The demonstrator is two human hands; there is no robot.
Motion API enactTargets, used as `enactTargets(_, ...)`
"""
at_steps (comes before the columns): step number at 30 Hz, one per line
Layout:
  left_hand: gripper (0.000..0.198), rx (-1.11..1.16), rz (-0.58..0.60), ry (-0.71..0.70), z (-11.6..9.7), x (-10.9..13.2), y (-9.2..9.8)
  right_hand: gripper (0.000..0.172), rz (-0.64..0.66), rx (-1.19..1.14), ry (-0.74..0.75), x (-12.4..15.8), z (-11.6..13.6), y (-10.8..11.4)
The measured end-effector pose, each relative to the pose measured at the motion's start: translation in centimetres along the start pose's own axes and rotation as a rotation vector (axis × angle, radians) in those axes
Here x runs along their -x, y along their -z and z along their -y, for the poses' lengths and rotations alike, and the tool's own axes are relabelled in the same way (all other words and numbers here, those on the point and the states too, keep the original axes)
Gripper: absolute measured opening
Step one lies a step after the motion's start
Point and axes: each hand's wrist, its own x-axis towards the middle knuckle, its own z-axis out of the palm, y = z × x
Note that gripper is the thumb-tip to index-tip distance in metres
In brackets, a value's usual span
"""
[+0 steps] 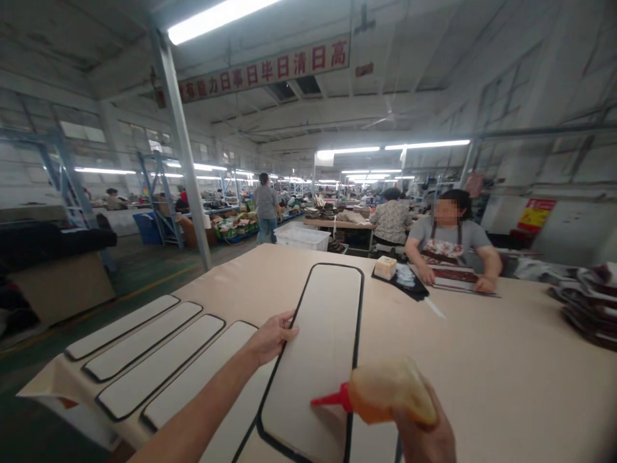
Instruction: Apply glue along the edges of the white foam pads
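Note:
A long cream panel with rounded corners and a black border (318,341) stands out in the middle of the head view. My left hand (274,337) grips its left edge, thumb on top. In my right hand (427,431) is a glue bottle (385,392) of amber liquid, tipped sideways. Its red nozzle points left, with the tip over the panel's lower part; whether it touches I cannot tell. Part of another panel (373,440) shows beneath, at the lower right.
Several similar panels (164,366) lie side by side on the left of the beige table (496,360). Across the table a co-worker (450,238) handles a flat piece. A pale block (385,267) rests on a black sheet. Dark folded goods (590,305) are stacked at right.

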Motion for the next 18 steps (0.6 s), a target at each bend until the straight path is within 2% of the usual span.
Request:
enactTargets(2, 0.059, -0.024, -0.009, -0.009, 0.0, 0.4, -0.4, 0.058, -0.024, 0.001, -0.006, -0.7, 0.5, -0.2)
enactTargets(5, 0.055, -0.071, 0.043, -0.014, 0.1, 1.5, -1.8, 0.056, -0.151, -0.122, 0.106, -5.1, 1.3, -0.8)
enactTargets(7, 0.053, -0.082, 0.085, -0.024, 0.3, 2.1, -2.8, 0.056, -0.178, -0.158, 0.138, -8.3, 1.6, -1.3)
enactTargets(9, 0.054, -0.058, 0.095, -0.051, 0.6, 2.2, -3.4, 0.056, -0.186, -0.165, 0.151, -9.5, 1.4, -1.5)
enactTargets(12, 0.056, -0.015, 0.028, -0.082, 0.8, 1.8, -3.2, 0.053, -0.15, -0.108, 0.132, -6.8, 0.7, -1.6)
enactTargets(13, 0.056, -0.013, -0.005, -0.086, 0.7, 1.6, -2.9, 0.054, -0.092, -0.006, 0.1, -5.2, 0.4, -1.5)
enactTargets(15, 0.056, -0.021, -0.05, -0.093, 0.6, 1.5, -2.5, 0.055, 0.033, 0.021, 0.031, -2.4, 0.1, -1.4)
enactTargets(17, 0.056, -0.039, -0.063, -0.107, 0.4, 1.8, -2.4, 0.055, 0.086, 0.021, 0.019, -1.4, 0.3, -1.5)
enactTargets(18, 0.055, -0.053, -0.055, -0.111, 0.3, 2.1, -2.5, 0.055, 0.07, 0.033, 0.052, -1.8, 0.6, -1.5)
